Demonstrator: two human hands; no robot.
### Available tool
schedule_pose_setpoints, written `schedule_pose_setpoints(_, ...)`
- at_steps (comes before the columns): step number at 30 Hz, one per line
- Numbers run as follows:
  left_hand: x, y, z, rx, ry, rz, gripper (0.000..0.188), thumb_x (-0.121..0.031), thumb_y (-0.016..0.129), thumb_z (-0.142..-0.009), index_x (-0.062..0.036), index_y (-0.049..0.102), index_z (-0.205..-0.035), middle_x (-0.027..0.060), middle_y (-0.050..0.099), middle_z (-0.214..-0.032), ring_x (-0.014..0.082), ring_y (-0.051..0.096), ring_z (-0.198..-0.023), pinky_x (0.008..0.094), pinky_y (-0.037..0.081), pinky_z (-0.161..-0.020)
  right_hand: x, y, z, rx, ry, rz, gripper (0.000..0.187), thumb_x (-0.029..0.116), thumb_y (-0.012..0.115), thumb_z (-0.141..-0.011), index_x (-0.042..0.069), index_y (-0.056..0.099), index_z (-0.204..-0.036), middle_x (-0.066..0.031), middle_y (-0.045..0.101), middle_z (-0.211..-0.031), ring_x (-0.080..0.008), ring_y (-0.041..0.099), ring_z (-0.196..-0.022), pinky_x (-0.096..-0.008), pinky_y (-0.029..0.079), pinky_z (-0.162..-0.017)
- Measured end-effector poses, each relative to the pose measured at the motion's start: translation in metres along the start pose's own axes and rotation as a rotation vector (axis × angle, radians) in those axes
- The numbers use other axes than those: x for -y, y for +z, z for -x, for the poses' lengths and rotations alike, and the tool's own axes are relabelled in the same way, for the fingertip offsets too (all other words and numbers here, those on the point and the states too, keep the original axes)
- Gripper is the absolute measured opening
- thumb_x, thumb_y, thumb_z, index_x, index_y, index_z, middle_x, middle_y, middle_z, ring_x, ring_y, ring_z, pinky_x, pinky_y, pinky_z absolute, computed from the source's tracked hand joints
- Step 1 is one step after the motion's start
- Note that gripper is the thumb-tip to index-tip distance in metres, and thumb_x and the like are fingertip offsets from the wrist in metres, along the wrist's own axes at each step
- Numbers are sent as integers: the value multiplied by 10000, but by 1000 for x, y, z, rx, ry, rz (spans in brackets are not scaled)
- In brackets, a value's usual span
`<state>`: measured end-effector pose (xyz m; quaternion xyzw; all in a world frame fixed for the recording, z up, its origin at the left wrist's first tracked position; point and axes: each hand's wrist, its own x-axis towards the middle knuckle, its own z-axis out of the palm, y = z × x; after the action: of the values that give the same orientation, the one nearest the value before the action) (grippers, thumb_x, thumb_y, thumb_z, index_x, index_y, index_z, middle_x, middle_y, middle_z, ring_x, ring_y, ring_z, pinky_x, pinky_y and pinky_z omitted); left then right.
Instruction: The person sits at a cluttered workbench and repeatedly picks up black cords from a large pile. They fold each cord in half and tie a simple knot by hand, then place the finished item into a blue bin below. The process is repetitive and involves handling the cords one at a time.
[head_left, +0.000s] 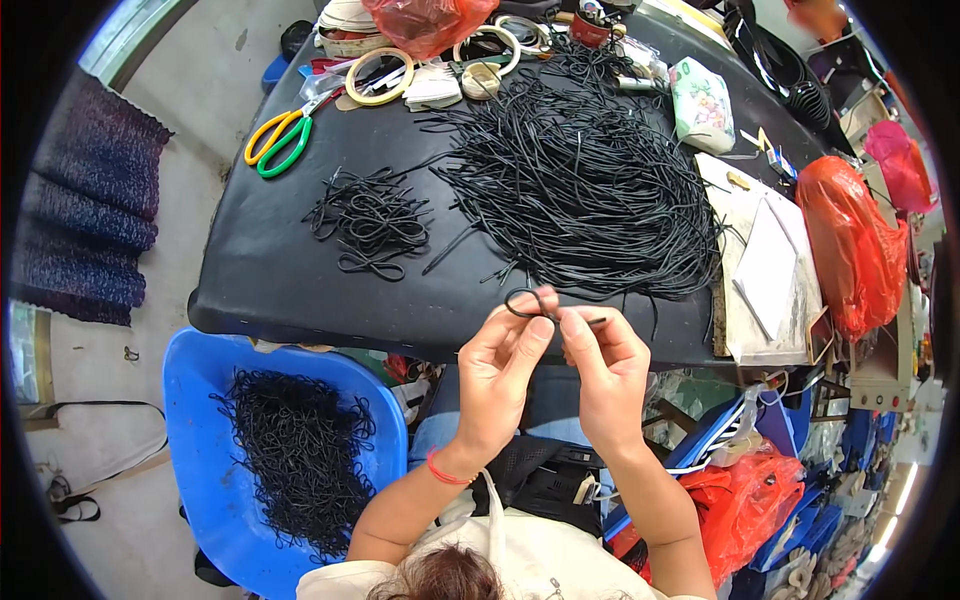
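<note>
Above the near edge of the black-covered table, both hands meet on one thin black cord [509, 300]. My left hand [497, 370] is closed, pinching the cord where it bends into a small loop. Close beside it, my right hand [607, 370] pinches the same cord, and a short end sticks out past its fingers. Fingertips partly hide where the cord crosses itself. Just beyond the hands spreads a big heap of loose black cords [590, 190]. To its left sits a smaller pile of looped black cords [375, 220].
A blue tub [183, 400] of looped black cords [300, 460] stands at lower left. Scissors [285, 140], tape rolls [379, 77] and a tissue pack [702, 105] lie toward the far side. At right are a white board [740, 310] and a red bag [850, 245].
</note>
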<state>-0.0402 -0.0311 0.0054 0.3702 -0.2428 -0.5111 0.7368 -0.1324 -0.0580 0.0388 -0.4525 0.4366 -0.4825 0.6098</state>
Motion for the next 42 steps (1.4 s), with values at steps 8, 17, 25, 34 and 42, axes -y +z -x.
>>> schedule_pose_setpoints(8,-35,-12,-7,175,-399,-51,177,-110,532,-897,35,582,-986,94,636,-866,126,613,-762,249,510,-692,16,-3,-17,137,71,149,183,130,590,-867,2,571,-996,-21,605,-813,-53,545,-715,-191,447,-619)
schedule_pose_setpoints(17,-37,-16,-4,130,-505,71,121,-90,538,-880,19,591,-884,102,632,-794,137,624,-711,250,522,-640,1,-1,-13,162,119,31,196,177,514,-915,4,577,-847,-37,621,-803,-31,534,-672,-181,457,-592)
schedule_pose_setpoints(25,-36,-16,0,163,-520,73,117,-93,517,-887,4,581,-899,126,636,-825,166,634,-719,276,530,-670,1,-8,-14,164,251,-17,256,228,472,-935,13,562,-831,-38,611,-785,-33,515,-630,-177,445,-565)
schedule_pose_setpoints(34,-21,-24,-5,-3,-416,182,110,-63,543,-870,-36,555,-976,67,612,-917,162,616,-828,292,516,-771,-4,-16,-16,126,186,26,320,269,454,-940,-18,574,-1013,-55,613,-891,-95,566,-817,-230,449,-712)
schedule_pose_setpoints(42,-21,-26,-1,75,-388,42,161,-55,562,-859,-18,551,-1015,92,627,-922,160,622,-853,280,518,-765,0,-19,-12,199,136,137,157,109,592,-861,-24,594,-945,-10,605,-819,-50,548,-746,-193,449,-685)
